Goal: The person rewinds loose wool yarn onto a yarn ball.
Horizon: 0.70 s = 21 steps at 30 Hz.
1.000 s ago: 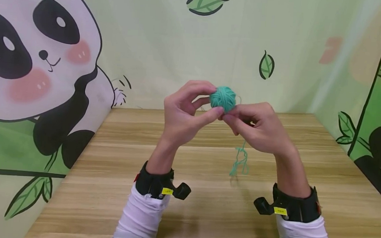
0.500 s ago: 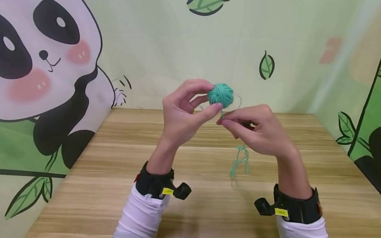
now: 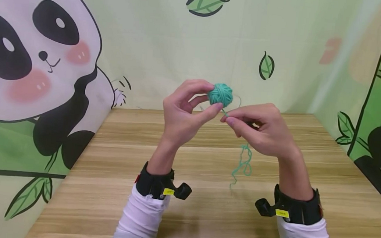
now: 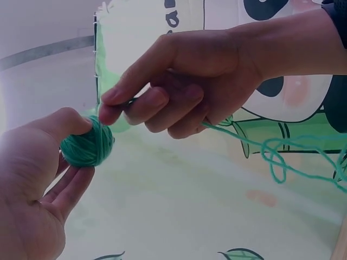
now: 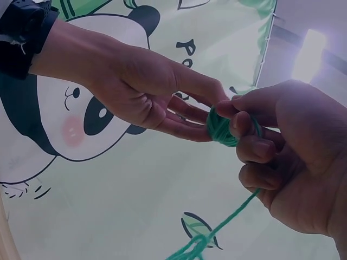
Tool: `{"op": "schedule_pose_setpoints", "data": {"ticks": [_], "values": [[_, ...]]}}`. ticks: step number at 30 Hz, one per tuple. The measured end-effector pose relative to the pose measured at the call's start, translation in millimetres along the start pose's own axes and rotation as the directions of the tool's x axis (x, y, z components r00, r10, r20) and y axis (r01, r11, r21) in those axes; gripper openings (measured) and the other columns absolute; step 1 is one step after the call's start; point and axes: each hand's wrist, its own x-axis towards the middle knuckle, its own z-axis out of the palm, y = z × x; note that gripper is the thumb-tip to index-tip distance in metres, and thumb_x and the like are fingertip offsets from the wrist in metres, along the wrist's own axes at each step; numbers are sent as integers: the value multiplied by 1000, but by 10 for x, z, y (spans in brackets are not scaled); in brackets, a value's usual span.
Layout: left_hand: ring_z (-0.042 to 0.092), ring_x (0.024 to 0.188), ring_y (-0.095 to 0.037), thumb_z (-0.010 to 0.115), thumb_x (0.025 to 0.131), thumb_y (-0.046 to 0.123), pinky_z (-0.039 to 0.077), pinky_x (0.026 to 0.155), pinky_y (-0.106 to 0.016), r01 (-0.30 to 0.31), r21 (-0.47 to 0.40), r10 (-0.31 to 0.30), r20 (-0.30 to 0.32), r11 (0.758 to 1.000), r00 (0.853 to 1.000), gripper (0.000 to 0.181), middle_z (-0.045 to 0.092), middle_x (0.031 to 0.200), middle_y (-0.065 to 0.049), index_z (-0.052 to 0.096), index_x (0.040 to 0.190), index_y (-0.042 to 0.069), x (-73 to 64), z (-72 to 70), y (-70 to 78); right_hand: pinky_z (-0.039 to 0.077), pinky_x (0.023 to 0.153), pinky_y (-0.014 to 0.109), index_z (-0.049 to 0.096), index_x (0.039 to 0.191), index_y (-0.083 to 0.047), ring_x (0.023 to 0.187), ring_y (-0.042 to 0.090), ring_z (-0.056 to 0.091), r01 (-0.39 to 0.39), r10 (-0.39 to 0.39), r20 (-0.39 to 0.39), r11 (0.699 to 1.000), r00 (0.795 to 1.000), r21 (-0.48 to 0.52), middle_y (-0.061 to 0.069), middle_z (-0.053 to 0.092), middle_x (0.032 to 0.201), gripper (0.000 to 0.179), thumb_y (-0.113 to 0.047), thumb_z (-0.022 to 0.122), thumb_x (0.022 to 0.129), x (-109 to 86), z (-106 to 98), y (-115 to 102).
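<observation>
My left hand [image 3: 185,113] grips a small ball of teal yarn [image 3: 220,95] between thumb and fingertips, raised above the table. Just right of the ball, my right hand [image 3: 259,127] pinches the yarn strand between thumb and forefinger; a short taut length runs from the ball's underside to those fingertips. Below the right hand hangs the loose yarn tail [image 3: 245,161], kinked and looped. From the left wrist view, the wound ball [image 4: 88,143] sits between thumb and fingers, and the tail [image 4: 282,154] emerges under the right hand's curled fingers.
A wood-grain table [image 3: 197,215] lies beneath both hands. Behind it stands a pale green backdrop [image 3: 149,38] printed with pandas, leaves and bamboo. Each wrist wears a black strap with a small camera, such as the right-hand strap [image 3: 298,206].
My right hand has drawn away from the ball to the right, exposing a short strand between them. The ball has shifted slightly left and up; the dangling tail has swung and hangs lower.
</observation>
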Motion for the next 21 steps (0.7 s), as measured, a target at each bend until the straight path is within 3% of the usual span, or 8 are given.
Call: {"op": "schedule_pose_setpoints", "data": {"ticks": [3,8,16,21], "values": [[64,101,-36,80,73,-21,63,87,-50,-2,25,2,7,1000,1000,38,63,108,-29,65,108,-20,-1,5,14,28,40,19,77,92,5,49,2,43,22,-21,-31,1000,999,22,-3,55,61,12,-1,67,94,-3,7,-10],[63,100,-33,79,74,-19,63,86,-50,19,68,-20,24,998,999,34,63,106,-29,66,106,-20,23,54,147,24,38,18,75,91,9,49,3,42,38,-34,-73,998,997,43,-2,55,61,34,-23,66,101,2,11,-33],[62,98,-30,77,71,-24,63,84,-52,41,113,-49,73,993,996,34,63,103,-32,65,103,-23,30,85,215,21,37,17,74,90,13,49,3,40,50,-41,-141,997,989,64,2,57,63,29,-14,69,98,-5,-7,-59],[62,98,-31,77,71,-24,64,82,-52,46,114,-58,106,992,993,33,63,103,-33,65,102,-23,31,97,212,22,37,15,74,90,15,49,3,41,50,-38,-177,997,983,62,3,59,64,35,-18,70,98,-8,-17,-62]]}}
